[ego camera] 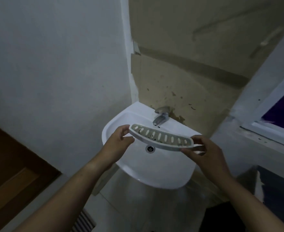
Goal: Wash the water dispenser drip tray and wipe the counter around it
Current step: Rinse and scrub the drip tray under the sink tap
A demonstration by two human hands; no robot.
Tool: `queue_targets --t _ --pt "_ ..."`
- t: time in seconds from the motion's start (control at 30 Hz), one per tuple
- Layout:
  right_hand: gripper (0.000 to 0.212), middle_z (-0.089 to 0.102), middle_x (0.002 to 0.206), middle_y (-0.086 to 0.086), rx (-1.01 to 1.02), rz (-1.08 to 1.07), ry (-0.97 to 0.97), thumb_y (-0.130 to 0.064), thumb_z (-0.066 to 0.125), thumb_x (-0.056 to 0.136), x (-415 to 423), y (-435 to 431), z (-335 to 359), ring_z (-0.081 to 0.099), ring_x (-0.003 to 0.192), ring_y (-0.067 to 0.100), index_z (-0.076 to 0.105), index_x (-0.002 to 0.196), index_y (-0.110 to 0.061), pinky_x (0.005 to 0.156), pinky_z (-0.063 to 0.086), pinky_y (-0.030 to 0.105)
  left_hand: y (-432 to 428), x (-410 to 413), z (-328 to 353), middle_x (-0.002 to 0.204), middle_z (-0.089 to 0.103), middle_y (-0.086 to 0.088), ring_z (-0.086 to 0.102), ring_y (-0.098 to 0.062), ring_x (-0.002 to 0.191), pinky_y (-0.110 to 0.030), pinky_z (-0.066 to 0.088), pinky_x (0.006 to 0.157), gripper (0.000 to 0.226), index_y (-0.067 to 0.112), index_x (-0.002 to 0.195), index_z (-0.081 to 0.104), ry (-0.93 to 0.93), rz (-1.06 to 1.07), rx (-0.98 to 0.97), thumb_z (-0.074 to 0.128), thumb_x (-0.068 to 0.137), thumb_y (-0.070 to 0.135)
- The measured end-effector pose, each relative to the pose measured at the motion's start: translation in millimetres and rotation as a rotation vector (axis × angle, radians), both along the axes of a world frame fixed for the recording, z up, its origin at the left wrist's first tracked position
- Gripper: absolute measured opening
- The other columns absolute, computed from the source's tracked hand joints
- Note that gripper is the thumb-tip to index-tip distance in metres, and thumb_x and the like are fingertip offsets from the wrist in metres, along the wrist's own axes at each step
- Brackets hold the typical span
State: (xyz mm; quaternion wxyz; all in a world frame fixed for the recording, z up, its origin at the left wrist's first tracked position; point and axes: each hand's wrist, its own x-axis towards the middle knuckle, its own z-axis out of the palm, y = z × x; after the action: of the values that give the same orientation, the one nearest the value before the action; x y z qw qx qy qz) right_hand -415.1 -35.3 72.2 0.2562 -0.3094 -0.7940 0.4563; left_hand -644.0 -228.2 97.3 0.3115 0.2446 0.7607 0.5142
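The drip tray (160,137) is a long curved white piece with a grey slotted grille that carries dark specks of dirt. I hold it level over the white wall basin (156,166), just in front of the chrome tap (160,117). My left hand (119,139) pinches its left end and my right hand (203,153) grips its right end. No water runs from the tap. The drain (150,149) shows just below the tray.
A stained beige wall panel (188,84) stands behind the basin. A grey wall lies to the left, with a wooden door (12,173) at the lower left. A window frame (275,124) and ledge sit to the right. A floor vent (83,221) lies below.
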Motion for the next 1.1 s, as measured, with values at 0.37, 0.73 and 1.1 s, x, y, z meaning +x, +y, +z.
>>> queue_targets --t 0.37,0.73,1.1 --pt "0.033 0.071 0.105 -0.013 -0.151 -0.076 -0.093 -0.019 0.083 0.077 -90 26 -76 0.070 0.082 0.008 0.066 0.104 -0.026 0.073 0.055 0.019 49 -112 -76 0.130 0.055 0.007 0.054 -0.017 0.122 -0.031 0.045 0.095 0.048 0.022 0.140 0.044 -0.100 -0.114 -0.219 0.057 0.094 0.019" --pt "0.039 0.070 0.111 0.000 -0.326 -0.281 -0.129 -0.006 0.083 0.075 -131 26 -144 0.073 0.089 0.019 0.067 0.109 -0.018 0.083 0.059 0.037 85 -176 -124 0.130 0.058 0.004 0.055 -0.016 0.118 -0.026 0.041 0.088 0.038 0.022 0.131 0.052 -0.164 -0.358 -0.362 0.056 0.094 0.018" --pt "0.033 0.070 0.111 0.002 -0.352 -0.361 -0.259 -0.007 0.081 0.078 -137 48 -169 0.065 0.083 -0.009 0.069 0.110 -0.009 0.075 0.053 0.013 127 -179 -149 0.107 0.054 -0.009 0.051 -0.022 0.094 -0.033 0.040 0.084 0.010 0.022 0.100 0.056 -0.189 -0.437 -0.496 0.053 0.094 0.014"
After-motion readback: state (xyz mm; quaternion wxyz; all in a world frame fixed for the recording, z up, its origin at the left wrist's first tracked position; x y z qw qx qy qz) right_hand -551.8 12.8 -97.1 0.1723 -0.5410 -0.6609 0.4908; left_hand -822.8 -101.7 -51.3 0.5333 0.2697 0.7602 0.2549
